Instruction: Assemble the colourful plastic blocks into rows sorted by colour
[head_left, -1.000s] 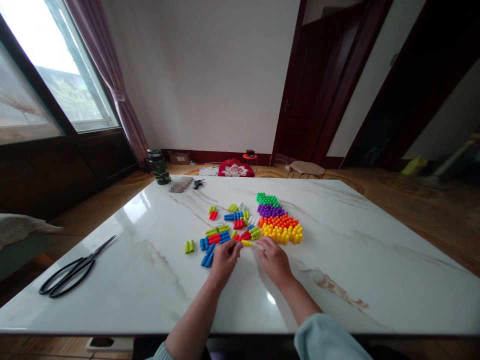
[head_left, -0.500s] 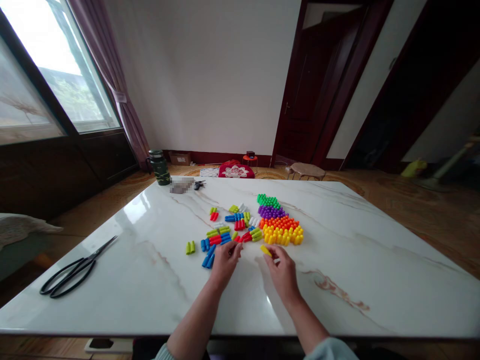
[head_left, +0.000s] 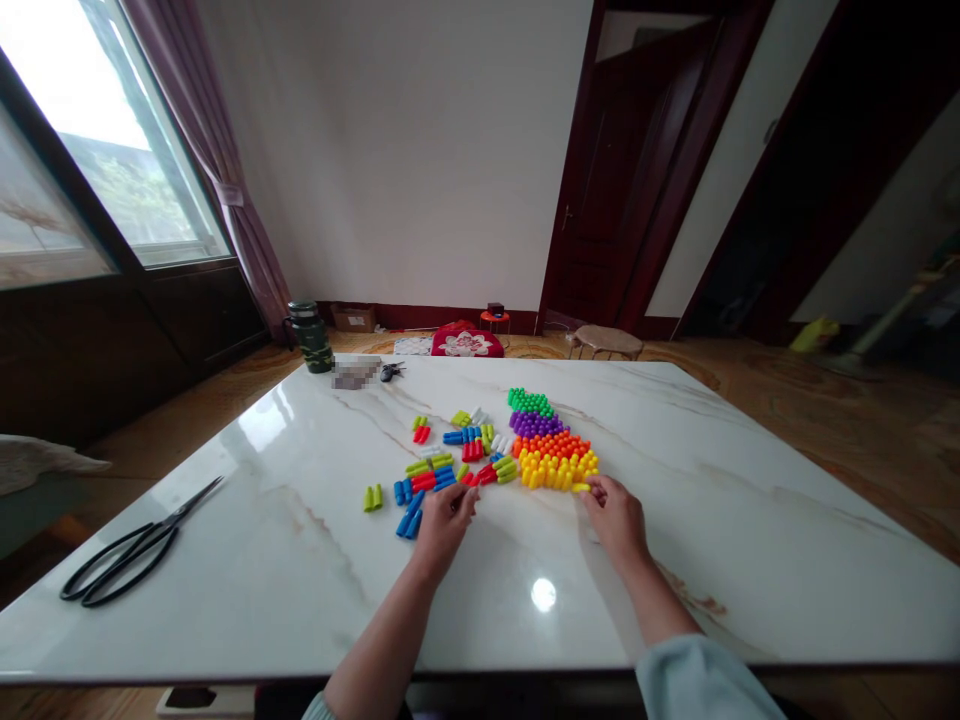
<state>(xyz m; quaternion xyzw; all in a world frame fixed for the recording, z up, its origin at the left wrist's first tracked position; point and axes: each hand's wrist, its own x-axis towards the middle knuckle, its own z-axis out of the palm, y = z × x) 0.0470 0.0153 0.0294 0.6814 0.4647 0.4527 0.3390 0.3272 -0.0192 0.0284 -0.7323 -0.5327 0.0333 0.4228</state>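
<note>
My right hand (head_left: pixel 616 518) pinches a small yellow plastic peg piece (head_left: pixel 581 487) at the near right corner of the upright yellow pieces (head_left: pixel 551 470). Behind those stand rows of orange pieces (head_left: pixel 551 445), purple pieces (head_left: pixel 536 425) and green pieces (head_left: pixel 531 402), packed close together. My left hand (head_left: pixel 446 518) is closed, its fingertips pressed together beside the lying red pieces (head_left: pixel 486 474); what they hold, if anything, I cannot make out. Just left of it lie blue pieces (head_left: pixel 409 520). Lime-green pieces (head_left: pixel 373 497) lie farther left, apart from the others.
Black-handled scissors (head_left: pixel 142 550) lie on the left of the white marbled table (head_left: pixel 300 600). A camouflage flask (head_left: pixel 310 338) and dark keys (head_left: pixel 391 372) are at the far left edge. Mixed blue, red, white and lime pieces (head_left: pixel 465 438) lie mid-table.
My right hand has moved right and slightly away with the yellow piece, up to the yellow group. My left hand stays beside the red and blue pieces. The view has shifted slightly.
</note>
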